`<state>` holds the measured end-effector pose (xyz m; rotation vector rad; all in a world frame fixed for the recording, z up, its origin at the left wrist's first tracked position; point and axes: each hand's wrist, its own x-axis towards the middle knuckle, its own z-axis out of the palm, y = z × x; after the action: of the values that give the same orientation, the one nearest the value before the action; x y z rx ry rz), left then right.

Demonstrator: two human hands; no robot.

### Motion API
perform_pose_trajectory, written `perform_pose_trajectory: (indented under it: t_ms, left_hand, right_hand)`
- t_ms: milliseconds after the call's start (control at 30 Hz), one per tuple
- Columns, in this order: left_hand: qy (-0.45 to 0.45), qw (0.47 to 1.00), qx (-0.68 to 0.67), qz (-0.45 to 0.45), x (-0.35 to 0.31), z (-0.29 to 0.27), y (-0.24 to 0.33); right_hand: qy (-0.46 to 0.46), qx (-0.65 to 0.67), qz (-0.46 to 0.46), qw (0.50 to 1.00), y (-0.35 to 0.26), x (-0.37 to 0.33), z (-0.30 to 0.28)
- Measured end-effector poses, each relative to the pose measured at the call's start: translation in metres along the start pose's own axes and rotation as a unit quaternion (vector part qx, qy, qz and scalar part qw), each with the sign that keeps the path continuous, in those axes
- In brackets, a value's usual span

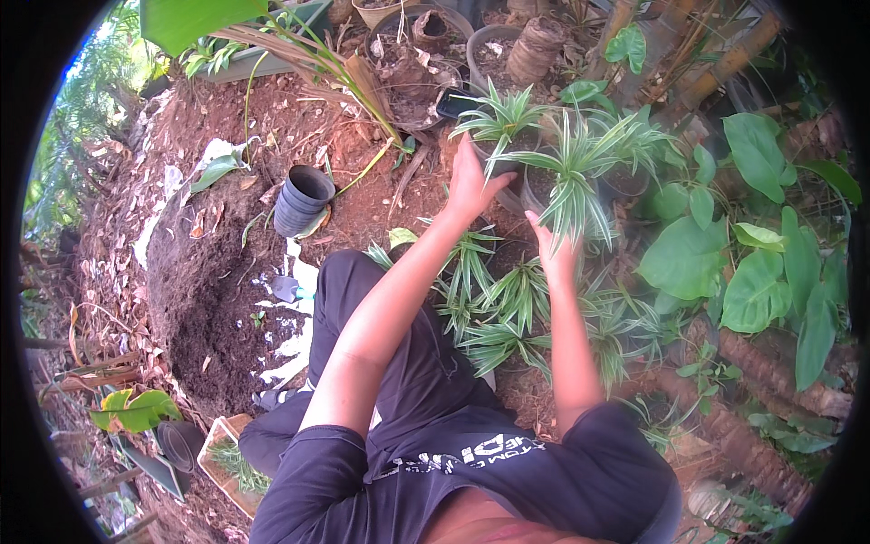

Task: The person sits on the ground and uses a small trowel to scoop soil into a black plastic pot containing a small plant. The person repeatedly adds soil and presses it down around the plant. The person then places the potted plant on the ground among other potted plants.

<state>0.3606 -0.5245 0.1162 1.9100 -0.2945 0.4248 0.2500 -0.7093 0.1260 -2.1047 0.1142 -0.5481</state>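
Note:
My left hand (473,189) reaches forward and curls round the side of a small dark pot, whose spider plant (507,118) has green-and-white striped leaves. Just to its right is a second potted spider plant (573,168), its long leaves drooping over the rim. My right hand (555,247) grips this one low on its near side; the leaves partly cover the fingers. Further spider plants (518,295) stand close together below and between my forearms.
A stack of black pots (304,199) leans on the soil at left. Beside it lies a dark soil heap (204,299) with a small trowel (286,289). A phone (456,103) rests among large pots ahead. Broad-leaved plants (686,258) crowd the right; a crate (231,462) sits lower left.

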Motion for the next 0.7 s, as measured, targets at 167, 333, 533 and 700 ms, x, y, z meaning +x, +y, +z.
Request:
perform_pose_trajectory:
  t_ms: [167, 333, 533, 700]
  left_hand:
    - [0.014, 1.0, 0.02, 0.006, -0.003, 0.0, -0.003]
    - [0.006, 1.0, -0.001, -0.011, -0.016, -0.009, 0.007]
    - [-0.017, 0.999, -0.02, -0.044, -0.033, -0.019, 0.012]
    - [-0.009, 0.997, -0.028, -0.068, -0.052, -0.035, 0.019]
  right_hand:
    - [-0.008, 0.091, 0.025, 0.995, 0.015, 0.003, 0.006]
    - [-0.017, 0.025, 0.013, 0.999, 0.002, -0.004, -0.001]
    - [0.017, -0.036, -0.034, 0.999, 0.009, -0.013, 0.0]
    - [0.044, -0.011, 0.056, 0.997, 0.034, -0.031, 0.001]
